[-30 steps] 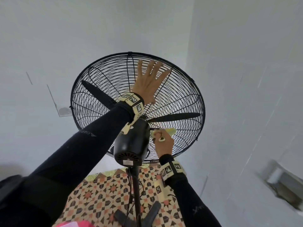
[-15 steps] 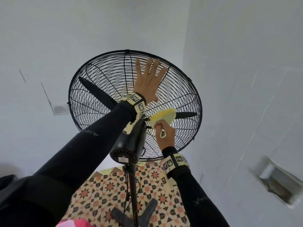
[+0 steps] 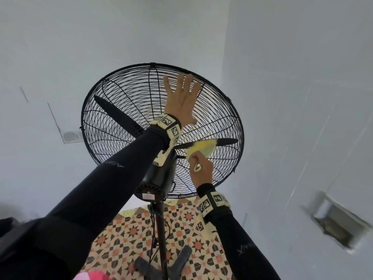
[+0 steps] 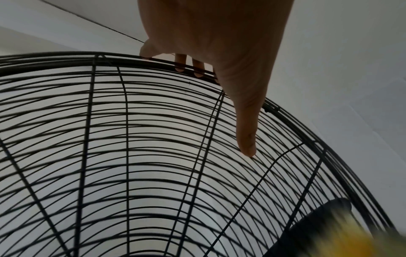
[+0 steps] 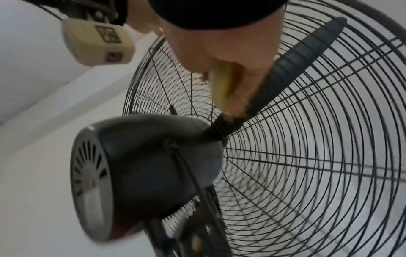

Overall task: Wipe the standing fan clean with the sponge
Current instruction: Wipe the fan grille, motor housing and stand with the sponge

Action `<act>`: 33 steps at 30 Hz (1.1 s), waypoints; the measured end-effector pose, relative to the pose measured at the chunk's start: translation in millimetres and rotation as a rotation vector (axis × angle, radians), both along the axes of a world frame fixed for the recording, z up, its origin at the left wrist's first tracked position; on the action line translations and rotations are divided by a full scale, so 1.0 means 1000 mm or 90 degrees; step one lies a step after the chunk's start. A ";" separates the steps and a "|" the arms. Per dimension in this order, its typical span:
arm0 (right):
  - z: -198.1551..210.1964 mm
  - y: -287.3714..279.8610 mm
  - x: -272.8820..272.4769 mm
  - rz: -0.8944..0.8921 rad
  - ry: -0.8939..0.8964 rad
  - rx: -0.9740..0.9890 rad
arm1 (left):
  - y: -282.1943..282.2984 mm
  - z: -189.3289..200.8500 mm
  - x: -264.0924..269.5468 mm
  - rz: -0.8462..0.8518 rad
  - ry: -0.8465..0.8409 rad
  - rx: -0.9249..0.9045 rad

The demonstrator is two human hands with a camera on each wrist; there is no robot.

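A black standing fan [image 3: 125, 110] faces away from me, its wire cage [image 4: 131, 139] seen from behind with the motor housing [image 3: 159, 178] nearest. My left hand [image 3: 181, 98] lies flat with straight, spread fingers against the upper part of the rear cage, fingertips [image 4: 179, 68] at the rim. My right hand [image 3: 201, 168] grips a yellow sponge [image 3: 201, 148] and holds it against the rear cage just right of the motor housing [image 5: 153, 160]. In the right wrist view the sponge [image 5: 224, 83] shows blurred between the fingers. A dark fan blade [image 5: 307, 52] lies behind the wires.
The fan pole [image 3: 161, 229] runs down to a cross base [image 3: 181, 257] on a patterned tile floor [image 3: 125, 239]. White walls meet in a corner behind the fan. A recessed wall box [image 3: 341, 223] sits low on the right wall. Something pink [image 3: 90, 276] shows at the bottom edge.
My right hand has carried the sponge upward and rightward along the rear cage, from below the blade to beside it. My left hand stays flat on the cage.
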State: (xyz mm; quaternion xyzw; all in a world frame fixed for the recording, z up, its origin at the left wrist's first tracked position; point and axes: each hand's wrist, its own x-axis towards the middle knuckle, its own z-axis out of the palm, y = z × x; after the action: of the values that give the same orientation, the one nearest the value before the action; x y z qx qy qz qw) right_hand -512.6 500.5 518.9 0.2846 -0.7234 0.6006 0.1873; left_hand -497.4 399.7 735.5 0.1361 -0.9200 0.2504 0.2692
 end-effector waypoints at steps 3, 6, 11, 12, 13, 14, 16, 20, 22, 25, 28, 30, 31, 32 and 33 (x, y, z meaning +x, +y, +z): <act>-0.011 -0.001 -0.002 -0.070 -0.177 -0.027 | 0.004 0.002 0.001 0.014 -0.001 0.017; 0.003 0.001 0.003 -0.045 -0.100 -0.040 | 0.007 0.002 0.001 0.018 -0.001 0.022; 0.001 0.015 0.001 -0.006 0.043 0.021 | 0.007 0.001 -0.001 0.008 -0.010 0.022; -0.012 0.018 0.001 -0.021 -0.011 0.043 | 0.007 0.000 -0.002 0.009 -0.010 0.022; -0.021 0.021 0.002 -0.032 -0.065 0.053 | 0.007 0.000 -0.002 0.009 -0.004 0.019; -0.025 0.023 0.002 -0.039 -0.095 0.050 | 0.007 0.001 -0.002 0.012 0.000 0.018; -0.017 0.029 0.002 -0.028 -0.035 0.011 | 0.007 0.000 -0.002 0.013 0.002 0.024; 0.021 0.034 -0.006 -0.005 0.128 -0.034 | 0.005 -0.001 -0.004 0.008 0.009 0.019; 0.010 0.037 -0.014 -0.020 0.075 -0.024 | 0.006 -0.001 -0.004 0.000 0.010 0.016; -0.010 0.040 -0.019 -0.078 -0.118 -0.011 | 0.009 0.001 -0.004 0.010 0.014 0.018; 0.006 0.046 -0.013 -0.040 -0.009 -0.044 | 0.009 0.000 -0.004 0.005 0.021 0.028; 0.025 0.046 -0.006 0.015 0.099 -0.026 | 0.008 -0.001 -0.003 0.002 0.020 0.023; 0.028 0.044 -0.006 0.019 0.117 -0.007 | 0.007 0.000 -0.003 -0.003 0.020 0.022; 0.023 0.042 -0.007 0.013 0.111 0.011 | 0.007 0.000 -0.002 -0.009 0.018 0.026; 0.012 0.042 -0.007 -0.004 0.071 0.026 | 0.007 0.001 -0.001 -0.016 0.017 0.035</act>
State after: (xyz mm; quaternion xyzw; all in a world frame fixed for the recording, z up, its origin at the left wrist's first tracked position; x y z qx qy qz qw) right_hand -519.6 542.3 531.2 0.3192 -0.7250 0.5679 0.2236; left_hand -498.4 407.0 736.2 0.1354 -0.9245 0.2197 0.2805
